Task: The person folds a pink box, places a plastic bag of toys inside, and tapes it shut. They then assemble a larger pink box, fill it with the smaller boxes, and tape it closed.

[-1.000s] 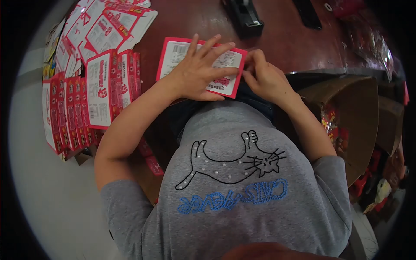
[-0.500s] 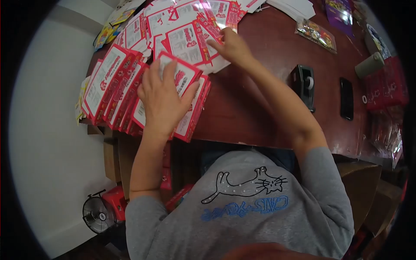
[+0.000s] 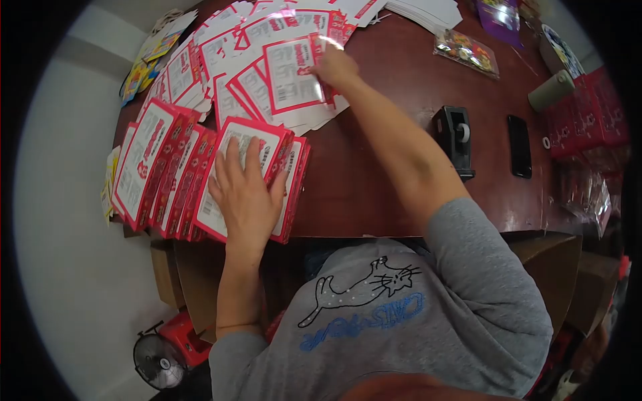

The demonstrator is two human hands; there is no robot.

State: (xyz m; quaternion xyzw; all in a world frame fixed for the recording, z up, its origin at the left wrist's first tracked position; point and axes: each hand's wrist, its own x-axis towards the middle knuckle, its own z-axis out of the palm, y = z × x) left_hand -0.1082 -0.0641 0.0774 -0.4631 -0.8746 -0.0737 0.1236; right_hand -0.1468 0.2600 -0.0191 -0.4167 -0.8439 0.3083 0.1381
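Note:
My left hand lies with fingers spread on top of a red-bordered white box, the uppermost of a stack near the table's front edge. Left of it, more red-and-white boxes lean against one another in an overlapping row. Farther back, my right hand is closed on the right edge of a red-bordered printed card, its thumb on the printed face. Beneath that card, several similar printed cards are spread in an overlapping pile. The right fingertips under the card are hidden.
On the dark red table stand a black tape dispenser and a phone. A bag of small items, white sheets, a grey-green cylinder and red packs lie rightward. A fan stands below left.
The camera view has shifted, so the table appears lower and leftward. My right hand has moved a little left and away, onto the card's edge. My left hand stays on the stack.

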